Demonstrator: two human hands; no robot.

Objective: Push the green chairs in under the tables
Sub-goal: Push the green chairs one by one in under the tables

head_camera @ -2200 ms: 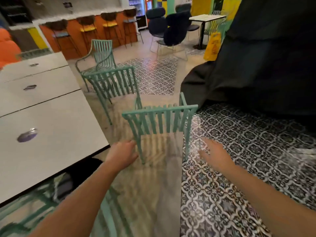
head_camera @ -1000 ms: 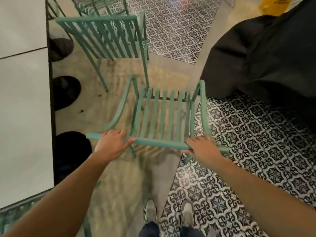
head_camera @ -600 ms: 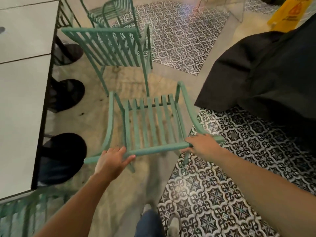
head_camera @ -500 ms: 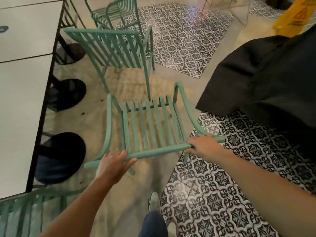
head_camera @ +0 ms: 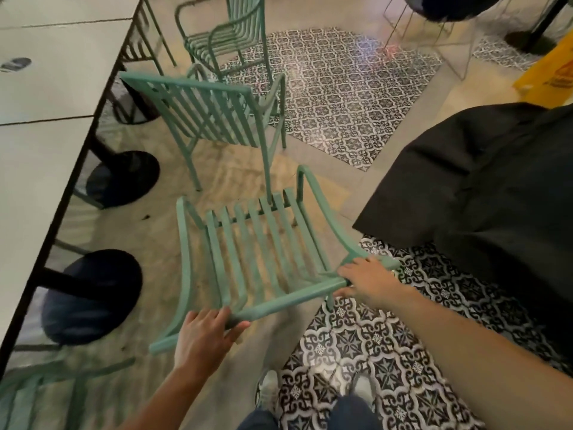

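Hands on top rail of nearest green chair (head_camera: 257, 243): left hand (head_camera: 203, 335) curled around rail near left corner, right hand (head_camera: 367, 282) gripping right corner. Chair stands angled on floor, well apart from white table (head_camera: 37, 169) at left, not yet tucked. Second green chair (head_camera: 214, 116) just beyond, third green chair (head_camera: 226, 35) further. Step: turning chair toward table. Next likely: swing seat leftward, then push under edge, clearing black pedestal base (head_camera: 90, 293).
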